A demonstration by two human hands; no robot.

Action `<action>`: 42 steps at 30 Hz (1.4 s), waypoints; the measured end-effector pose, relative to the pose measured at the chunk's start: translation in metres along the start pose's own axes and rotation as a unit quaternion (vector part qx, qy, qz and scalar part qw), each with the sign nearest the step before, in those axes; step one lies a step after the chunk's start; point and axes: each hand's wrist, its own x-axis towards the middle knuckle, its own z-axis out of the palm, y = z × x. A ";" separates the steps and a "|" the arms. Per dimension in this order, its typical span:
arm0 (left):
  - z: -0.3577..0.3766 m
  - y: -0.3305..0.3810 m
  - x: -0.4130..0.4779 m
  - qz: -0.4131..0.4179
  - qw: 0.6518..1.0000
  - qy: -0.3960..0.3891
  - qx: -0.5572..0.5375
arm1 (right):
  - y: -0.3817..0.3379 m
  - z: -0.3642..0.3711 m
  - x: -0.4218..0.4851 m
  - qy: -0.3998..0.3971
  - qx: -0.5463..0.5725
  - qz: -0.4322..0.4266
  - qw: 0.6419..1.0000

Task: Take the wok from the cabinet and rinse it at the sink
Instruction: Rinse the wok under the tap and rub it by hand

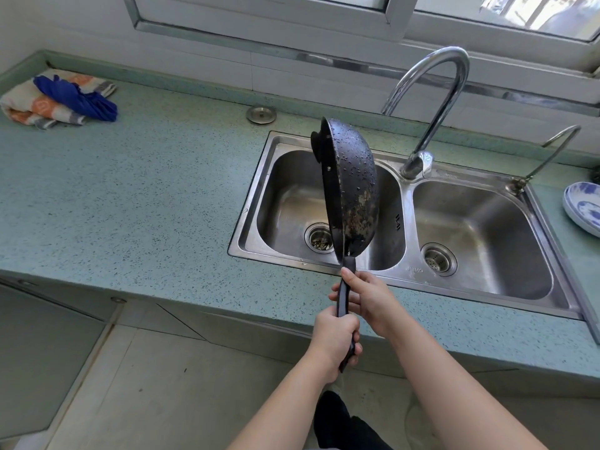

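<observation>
While left hand [334, 339] and right hand [370, 297] grip its handle [343, 298], wok [354, 190] tilts over sink [402, 280].

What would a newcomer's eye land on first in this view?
The black wok, tipped on edge over the left sink basin, its underside beaded with droplets. Both hands grip its handle: the right hand nearer the pan, the left hand at the end. Next, the tall curved faucet behind the sink.

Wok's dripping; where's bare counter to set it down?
The wide stretch of counter between the cloths and the sink's left rim, in front of the round metal lid. Right of the sink, a plate crowds the narrow strip.
</observation>
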 end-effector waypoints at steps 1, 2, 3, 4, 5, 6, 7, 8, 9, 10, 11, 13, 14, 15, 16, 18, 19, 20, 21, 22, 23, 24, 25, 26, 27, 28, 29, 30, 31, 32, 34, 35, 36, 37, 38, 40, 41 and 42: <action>0.001 0.001 -0.001 0.000 1.000 0.002 0.007 | -0.001 -0.001 0.000 -0.003 0.001 0.001 1.000; 0.002 0.003 -0.001 0.000 1.000 0.004 0.013 | -0.001 -0.001 0.000 -0.007 0.003 0.002 1.000; 0.002 0.004 -0.002 -0.002 1.000 0.008 0.019 | -0.001 -0.002 0.000 -0.010 0.007 0.002 1.000; 0.002 0.006 -0.003 -0.004 1.000 0.012 0.025 | -0.001 -0.001 0.001 -0.014 0.015 0.001 1.000; 0.002 0.007 -0.004 -0.004 0.999 0.016 0.030 | 0.000 -0.001 0.001 -0.017 0.025 0.000 1.000; 0.002 0.009 -0.005 -0.002 0.999 0.020 0.036 | -0.001 0.000 0.002 -0.022 0.035 -0.001 0.999; 0.002 0.010 -0.006 0.003 0.999 0.026 0.042 | -0.001 0.001 0.002 -0.026 0.046 -0.002 0.999; 0.003 0.012 -0.006 0.010 0.998 0.033 0.051 | -0.001 0.002 0.002 -0.030 0.057 -0.002 0.998; 0.003 0.014 -0.006 0.018 0.997 0.043 0.061 | -0.002 0.002 0.002 -0.034 0.069 -0.002 0.997; 0.003 0.015 -0.006 0.026 0.995 0.055 0.073 | -0.002 0.003 0.002 -0.036 0.081 0.000 0.996; 0.003 0.017 -0.006 0.033 0.994 0.066 0.086 | -0.003 0.004 0.002 -0.039 0.093 0.001 0.995; 0.004 0.020 -0.007 0.046 0.989 0.083 0.110 | -0.003 0.006 0.002 -0.045 0.110 0.005 0.993; 0.004 0.021 -0.008 0.050 0.988 0.090 0.118 | -0.003 0.007 0.002 -0.047 0.114 0.009 0.992; 0.004 0.022 -0.008 0.055 0.986 0.095 0.124 | -0.003 0.007 0.002 -0.048 0.114 0.014 0.992; 0.004 0.023 -0.008 0.059 0.985 0.100 0.128 | -0.002 0.007 0.002 -0.050 0.113 0.020 0.992; 0.006 0.022 -0.009 0.063 0.983 0.106 0.136 | -0.002 0.007 0.001 -0.051 0.109 0.027 0.992; 0.008 0.021 -0.008 0.063 0.983 0.107 0.137 | -0.003 0.006 0.000 -0.050 0.110 0.027 0.992; 0.009 0.021 -0.008 0.064 0.983 0.105 0.134 | -0.004 0.005 0.000 -0.048 0.113 0.027 0.992; 0.011 0.019 -0.008 0.064 0.984 0.103 0.130 | -0.005 0.004 -0.001 -0.047 0.117 0.028 0.992; 0.012 0.018 -0.008 0.066 0.984 0.102 0.127 | -0.006 0.003 -0.001 -0.046 0.121 0.032 0.991; 0.013 0.017 -0.007 0.067 0.984 0.102 0.129 | -0.006 0.002 -0.001 -0.045 0.125 0.037 0.990; 0.014 0.015 -0.007 0.071 0.983 0.105 0.136 | -0.006 0.003 -0.001 -0.043 0.129 0.043 0.990; 0.015 0.014 -0.007 0.073 0.981 0.110 0.146 | -0.006 0.004 -0.001 -0.041 0.135 0.050 0.989; 0.016 0.012 -0.007 0.075 0.978 0.116 0.155 | -0.005 0.006 -0.001 -0.038 0.141 0.058 0.988; 0.016 0.010 -0.006 0.075 0.976 0.123 0.165 | -0.004 0.008 -0.001 -0.036 0.148 0.065 0.986; 0.017 0.008 -0.005 0.076 0.973 0.130 0.177 | -0.002 0.010 0.000 -0.034 0.155 0.071 0.985; 0.017 0.006 -0.005 0.077 0.969 0.137 0.189 | -0.001 0.012 0.000 -0.032 0.161 0.074 0.984; 0.017 0.006 -0.004 0.078 0.966 0.143 0.199 | 0.000 0.013 0.001 -0.030 0.164 0.077 0.983; 0.017 0.005 -0.003 0.077 0.964 0.147 0.207 | 0.000 0.014 0.001 -0.029 0.164 0.079 0.983; 0.018 0.005 -0.003 0.076 0.963 0.150 0.212 | 0.000 0.013 0.002 -0.027 0.162 0.080 0.983; 0.020 0.005 -0.003 0.076 0.962 0.154 0.211 | -0.002 0.009 0.002 -0.028 0.145 0.086 0.985; 0.022 0.004 -0.002 0.078 0.963 0.156 0.207 | -0.004 0.006 0.000 -0.031 0.126 0.091 0.987; 0.024 0.002 -0.002 0.081 0.963 0.159 0.201 | -0.004 0.003 -0.001 -0.030 0.104 0.096 0.989; 0.028 0.000 -0.001 0.083 0.963 0.163 0.197 | -0.005 0.000 -0.001 -0.030 0.086 0.098 0.991; 0.031 -0.002 0.001 0.082 0.964 0.167 0.191 | -0.005 -0.004 0.000 -0.027 0.069 0.103 0.992; 0.040 -0.007 0.004 0.076 0.966 0.177 0.171 | -0.005 -0.011 0.004 -0.021 0.033 0.116 0.992; 0.044 -0.010 0.005 0.074 0.967 0.181 0.161 | -0.005 -0.015 0.006 -0.021 0.013 0.119 0.993; 0.048 -0.012 0.006 0.073 0.968 0.184 0.154 | -0.005 -0.018 0.008 -0.021 -0.011 0.116 0.993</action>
